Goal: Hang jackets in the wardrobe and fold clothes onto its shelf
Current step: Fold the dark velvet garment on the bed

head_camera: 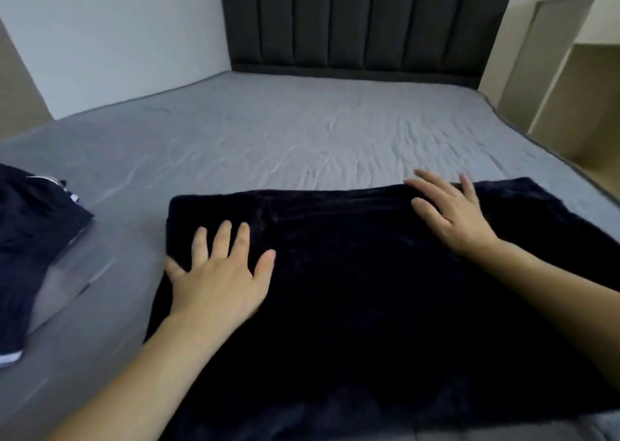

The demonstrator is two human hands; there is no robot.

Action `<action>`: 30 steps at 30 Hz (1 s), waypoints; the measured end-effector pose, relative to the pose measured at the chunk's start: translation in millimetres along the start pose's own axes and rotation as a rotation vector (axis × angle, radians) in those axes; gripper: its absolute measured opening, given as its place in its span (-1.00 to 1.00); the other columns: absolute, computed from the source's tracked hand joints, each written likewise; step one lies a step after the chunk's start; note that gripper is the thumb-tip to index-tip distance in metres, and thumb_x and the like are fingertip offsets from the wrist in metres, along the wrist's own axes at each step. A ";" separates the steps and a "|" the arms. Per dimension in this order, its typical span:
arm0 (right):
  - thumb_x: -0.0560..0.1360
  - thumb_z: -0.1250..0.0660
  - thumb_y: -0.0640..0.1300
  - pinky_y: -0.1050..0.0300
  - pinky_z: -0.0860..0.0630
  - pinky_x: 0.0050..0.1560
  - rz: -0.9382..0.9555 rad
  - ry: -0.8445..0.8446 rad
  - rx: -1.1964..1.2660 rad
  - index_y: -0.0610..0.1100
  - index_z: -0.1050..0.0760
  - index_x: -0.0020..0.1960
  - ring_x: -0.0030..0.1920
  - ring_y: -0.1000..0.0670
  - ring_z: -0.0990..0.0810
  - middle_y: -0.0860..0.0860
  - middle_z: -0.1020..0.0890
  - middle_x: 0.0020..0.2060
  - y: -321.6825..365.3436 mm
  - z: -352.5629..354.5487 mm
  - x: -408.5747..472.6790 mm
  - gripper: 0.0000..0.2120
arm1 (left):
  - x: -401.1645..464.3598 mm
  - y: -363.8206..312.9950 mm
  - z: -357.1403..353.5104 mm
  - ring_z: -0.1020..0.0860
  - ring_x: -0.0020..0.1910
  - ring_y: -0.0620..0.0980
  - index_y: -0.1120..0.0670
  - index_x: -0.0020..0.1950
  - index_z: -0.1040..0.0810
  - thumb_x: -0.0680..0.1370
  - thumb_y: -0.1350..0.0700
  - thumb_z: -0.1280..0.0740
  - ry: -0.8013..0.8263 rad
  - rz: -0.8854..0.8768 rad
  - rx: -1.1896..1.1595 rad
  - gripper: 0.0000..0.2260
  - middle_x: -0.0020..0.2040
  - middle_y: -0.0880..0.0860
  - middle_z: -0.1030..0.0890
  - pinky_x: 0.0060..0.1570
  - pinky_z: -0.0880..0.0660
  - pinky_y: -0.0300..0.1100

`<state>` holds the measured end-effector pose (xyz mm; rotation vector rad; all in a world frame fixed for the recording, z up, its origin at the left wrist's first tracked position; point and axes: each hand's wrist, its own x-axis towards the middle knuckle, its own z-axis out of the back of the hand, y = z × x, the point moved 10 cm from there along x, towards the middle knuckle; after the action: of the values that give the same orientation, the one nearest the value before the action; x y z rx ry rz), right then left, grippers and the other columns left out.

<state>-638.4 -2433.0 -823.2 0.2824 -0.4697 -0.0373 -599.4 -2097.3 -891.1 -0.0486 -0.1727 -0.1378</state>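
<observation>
Your bed [302, 128], under a wrinkled grey sheet, runs to a dark padded headboard [362, 21] between pale walls. A dark garment [352, 306] lies spread on its near edge; another [30, 239] lies to the left. No writing reads. Your left hand [218, 283] and right hand [453, 212] press flat on the garment, fingers spread, gripping nothing.

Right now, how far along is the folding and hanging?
Early. In hand: both the left hand and right hand press flat on a dark garment spread on the bed, apparently mid-fold. Left: another dark garment with white trim lies unfolded at the left. No wardrobe shelf or hung jackets are visible.
</observation>
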 end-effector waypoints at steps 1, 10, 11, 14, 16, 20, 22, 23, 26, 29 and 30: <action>0.55 0.02 0.20 -0.10 0.20 0.51 0.099 0.115 0.061 0.04 -0.36 0.43 0.48 0.12 -0.21 0.04 -0.34 0.46 34.3 -16.4 6.6 -0.48 | -5.0 9.2 -11.6 0.15 0.55 0.04 -0.18 0.56 0.08 0.43 -0.44 0.31 0.076 0.005 -0.116 -0.26 0.59 -0.14 0.08 0.41 0.07 0.33; 0.50 0.02 0.44 -0.14 -0.15 0.38 0.050 0.562 -0.036 0.05 -0.21 0.48 0.43 -0.11 -0.31 -0.03 -0.35 0.45 164.2 -156.4 57.3 -0.30 | -31.3 109.4 -8.1 -0.54 0.14 -0.01 -0.02 0.24 -0.50 0.39 -0.08 -0.44 -0.107 0.471 -1.113 -0.55 0.22 0.02 -0.50 0.10 -0.48 -0.14; 0.45 0.01 0.49 -0.12 -0.21 0.33 0.036 0.556 -0.054 0.06 -0.27 0.44 0.39 -0.12 -0.35 -0.03 -0.40 0.40 164.0 -161.6 61.1 -0.27 | -42.9 120.0 -19.1 -0.62 -0.05 -0.05 0.04 0.14 -0.56 0.40 -0.01 -0.45 -0.015 0.510 -1.348 -0.65 0.07 0.04 -0.60 -0.12 -0.54 -0.20; 0.15 -0.04 0.68 0.04 -0.38 0.08 -0.007 0.615 0.074 0.07 -0.46 0.19 0.14 -0.04 -0.50 0.05 -0.55 0.14 171.7 -162.7 67.2 -0.10 | -64.8 87.9 -31.8 -0.68 -0.18 0.01 0.15 0.09 -0.67 0.37 0.05 -0.43 0.522 0.448 -1.932 -0.67 -0.03 0.12 -0.69 -0.26 -0.61 -0.19; -0.03 -0.17 0.70 0.21 -0.40 -0.09 -0.021 0.685 0.173 0.10 -0.51 0.01 -0.02 0.11 -0.58 0.19 -0.60 -0.05 191.1 -159.8 67.6 -0.13 | -86.1 57.7 -29.5 -0.66 0.04 0.09 0.12 0.19 -0.65 0.39 0.04 -0.47 0.827 0.391 -1.973 -0.61 0.14 0.16 -0.66 -0.06 -0.62 -0.07; 0.10 -0.45 0.46 0.11 -0.57 -0.01 -0.090 0.959 0.138 -0.01 -0.61 0.00 -0.13 0.01 -0.69 0.07 -0.71 -0.13 220.5 -157.5 50.5 -0.32 | -129.2 14.5 -26.1 -0.65 0.03 0.18 0.20 0.03 -0.70 0.43 0.16 -0.47 1.139 0.432 -1.903 -0.79 0.12 0.25 -0.65 0.08 -0.59 0.04; 0.28 -0.53 0.19 -0.08 -0.60 0.07 -0.182 1.097 0.163 -0.08 -0.61 0.09 -0.10 -0.12 -0.71 -0.06 -0.72 -0.09 234.2 -139.2 38.7 -0.51 | -127.7 25.5 -12.9 -0.67 -0.10 0.15 0.20 -0.12 -0.72 0.41 0.23 -0.41 1.096 0.435 -1.764 -0.88 0.01 0.23 -0.68 0.00 -0.62 -0.01; 0.33 -0.52 0.07 -0.13 -0.58 0.11 -0.199 1.112 0.162 -0.12 -0.60 0.12 -0.08 -0.15 -0.70 -0.09 -0.72 -0.07 242.1 -122.4 38.4 -0.57 | -124.6 33.9 -1.7 -0.67 -0.13 0.14 0.19 -0.15 -0.71 0.40 0.26 -0.39 1.065 0.423 -1.686 -0.90 -0.03 0.21 -0.68 -0.06 -0.63 -0.05; 0.36 -0.46 -0.16 -0.13 -0.56 0.15 -0.192 1.008 0.236 -0.19 -0.59 0.08 -0.05 -0.19 -0.69 -0.15 -0.71 -0.07 273.0 -55.2 53.4 -0.69 | -110.0 53.3 49.3 -0.68 -0.13 0.12 0.18 -0.11 -0.70 0.39 0.29 -0.39 0.962 0.371 -1.503 -0.86 -0.03 0.19 -0.70 -0.13 -0.61 -0.12; 0.26 -0.37 -0.28 -0.06 -0.64 -0.12 -0.223 0.716 0.390 -0.18 -0.56 0.00 -0.20 -0.20 -0.70 -0.17 -0.70 -0.19 292.9 30.4 79.5 -0.70 | -95.3 59.4 115.1 -0.67 -0.13 0.13 0.20 0.05 -0.65 0.39 0.27 -0.40 0.832 0.302 -1.380 -0.76 -0.02 0.19 -0.69 -0.07 -0.62 -0.08; 0.22 -0.33 -0.30 -0.02 -0.63 -0.23 -0.247 0.595 0.425 -0.19 -0.55 -0.06 -0.28 -0.20 -0.68 -0.17 -0.68 -0.26 293.6 62.1 85.5 -0.71 | -89.1 62.4 137.5 -0.67 -0.13 0.14 0.19 0.07 -0.65 0.39 0.26 -0.42 0.759 0.275 -1.345 -0.74 -0.04 0.18 -0.70 -0.04 -0.62 -0.02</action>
<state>-598.7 -2175.7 -651.2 0.7424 0.1585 -0.0914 -700.6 -2015.6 -773.6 -1.3366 0.7131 0.0303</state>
